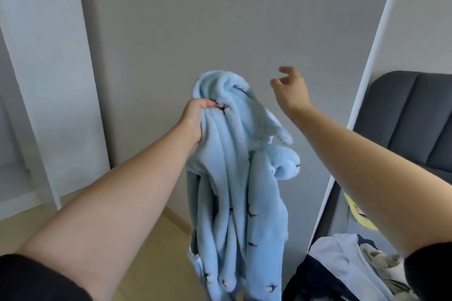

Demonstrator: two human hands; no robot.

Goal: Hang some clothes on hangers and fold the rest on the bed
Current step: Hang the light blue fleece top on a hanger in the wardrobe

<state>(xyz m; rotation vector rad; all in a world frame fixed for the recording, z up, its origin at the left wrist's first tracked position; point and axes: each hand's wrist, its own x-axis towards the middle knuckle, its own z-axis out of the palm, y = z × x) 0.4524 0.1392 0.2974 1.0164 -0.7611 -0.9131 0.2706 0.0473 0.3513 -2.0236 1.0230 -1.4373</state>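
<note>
Where the light blue fleece garment [234, 178] hangs in mid-air at the centre of the view, its upper end is bunched in the left hand [193, 120] and its lower end is cut off by the bottom edge. The type of garment cannot be determined, as the fabric falls in deep folds; small dark motifs are scattered over it. The left hand grips the bunched fabric from the side, with the thumb on top and the fingers hidden in the folds. The right hand [291, 90] is raised just beside the top of the garment, apart from it and holding nothing, with its fingers loosely curled and blurred. Both forearms are bare and extended forward, and a black sleeve [36, 278] shows at each lower corner. A pile of clothes [342, 264], white, dark and grey, lies at lower right, partly covered by the right arm. A yellow item [357, 215] lies beyond it, too hidden to identify. A dark grey padded panel [411, 110] stands behind these, and a white post [362, 95] slants between it and the grey wall [195, 19]. At left stands a white cabinet [49, 56] with open compartments, cut off by the edge; their contents cannot be made out. Light wooden floor [156, 252] shows below the garment.
</note>
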